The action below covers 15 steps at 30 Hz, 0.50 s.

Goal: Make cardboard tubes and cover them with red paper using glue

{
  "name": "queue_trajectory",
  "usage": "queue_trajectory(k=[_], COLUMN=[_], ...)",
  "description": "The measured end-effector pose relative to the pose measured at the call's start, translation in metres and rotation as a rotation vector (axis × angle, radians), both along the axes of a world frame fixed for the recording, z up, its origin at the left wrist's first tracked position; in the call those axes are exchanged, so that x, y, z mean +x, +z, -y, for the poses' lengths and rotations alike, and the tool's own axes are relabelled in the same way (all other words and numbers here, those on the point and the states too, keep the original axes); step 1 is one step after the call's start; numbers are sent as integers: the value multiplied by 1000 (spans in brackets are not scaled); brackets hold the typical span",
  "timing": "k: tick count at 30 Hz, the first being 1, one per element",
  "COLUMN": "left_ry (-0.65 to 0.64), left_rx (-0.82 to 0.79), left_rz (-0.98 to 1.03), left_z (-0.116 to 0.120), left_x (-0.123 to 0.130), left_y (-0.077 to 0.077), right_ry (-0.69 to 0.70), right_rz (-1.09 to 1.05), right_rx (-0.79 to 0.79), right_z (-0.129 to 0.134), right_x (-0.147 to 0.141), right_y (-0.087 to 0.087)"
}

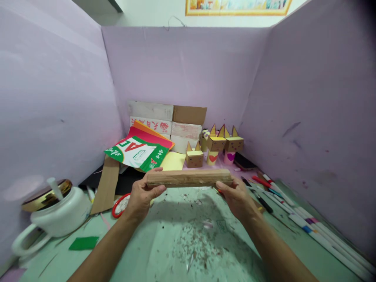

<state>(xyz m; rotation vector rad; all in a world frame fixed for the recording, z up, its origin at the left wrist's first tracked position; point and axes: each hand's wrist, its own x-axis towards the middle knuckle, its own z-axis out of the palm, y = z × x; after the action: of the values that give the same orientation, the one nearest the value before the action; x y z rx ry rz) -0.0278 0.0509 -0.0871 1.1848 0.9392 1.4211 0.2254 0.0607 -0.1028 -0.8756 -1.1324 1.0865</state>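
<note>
A long, narrow light-brown block (189, 178), which looks like wood, is held level above the table between both hands. My left hand (143, 194) grips its left end, thumb along the near lower edge. At the other end, my right hand (236, 196) holds it the same way. Behind the block stand small cardboard animal figures with pointed ears: a box head (194, 158) on its own, and a figure with a red heart (213, 157) beside one with a purple heart (230, 157). The undersides of both hands' fingers are mostly hidden.
Brown crumbs (202, 246) litter the green tabletop (141, 254). A white teapot-like pot (61, 215), a green scrap (84, 243), red-handled scissors (117, 205) and a cardboard strip (107, 184) lie left. Coloured sheets (141, 150) are piled behind; several markers (311, 223) line the right. Lilac panels (188, 66) surround three sides.
</note>
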Motion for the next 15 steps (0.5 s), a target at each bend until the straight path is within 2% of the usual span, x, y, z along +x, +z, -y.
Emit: queue_trajectory(k=[5,10,15], left_ry=[9,23,186], left_rx=[28,93,94], left_rz=[33,-58,-56], left_z=[-3,-1,3], left_x=[-1,0,7], left_y=[-8,-16,-17], right_ry=[-56,-171,-215], right_rz=[173,270,243], right_rx=[-31,-58,-43], right_z=[1,6,10], right_x=[-1,-5,-11], right_y=[-5,-2,-2])
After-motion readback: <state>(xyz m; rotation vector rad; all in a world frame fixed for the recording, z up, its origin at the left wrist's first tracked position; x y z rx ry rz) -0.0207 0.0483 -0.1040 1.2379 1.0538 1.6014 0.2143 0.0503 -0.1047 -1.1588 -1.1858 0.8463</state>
